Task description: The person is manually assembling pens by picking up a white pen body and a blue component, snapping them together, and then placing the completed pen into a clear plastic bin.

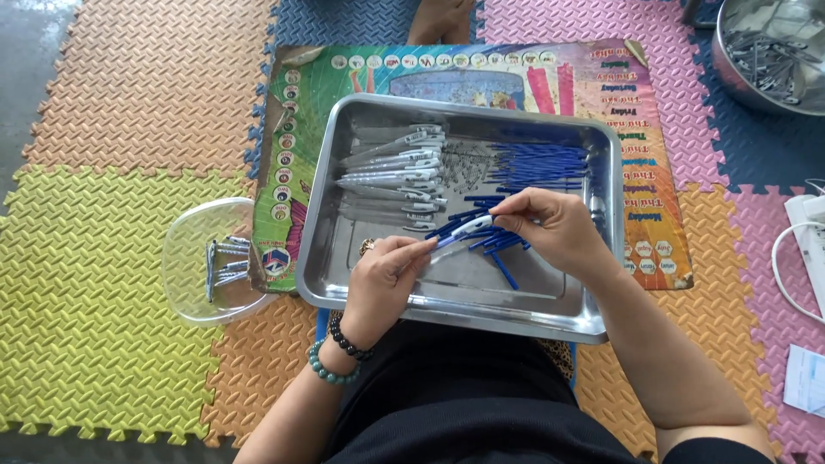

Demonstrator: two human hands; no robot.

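A steel tray (335,185) rests on my lap and on a colourful printed board. Inside it lie a row of white pen barrels (400,172) at the left and a pile of blue pen refills (541,165) at the right. My left hand (382,279) pinches the lower end of a white pen barrel with a blue part (460,230). My right hand (550,225) holds the same piece at its upper end, above several loose blue refills.
A clear plastic bowl (185,266) with several metal pen parts sits left of the tray. A steel bowl (760,56) of metal parts stands at the top right. White cable and papers (808,378) lie at the right edge. Foam mats cover the floor.
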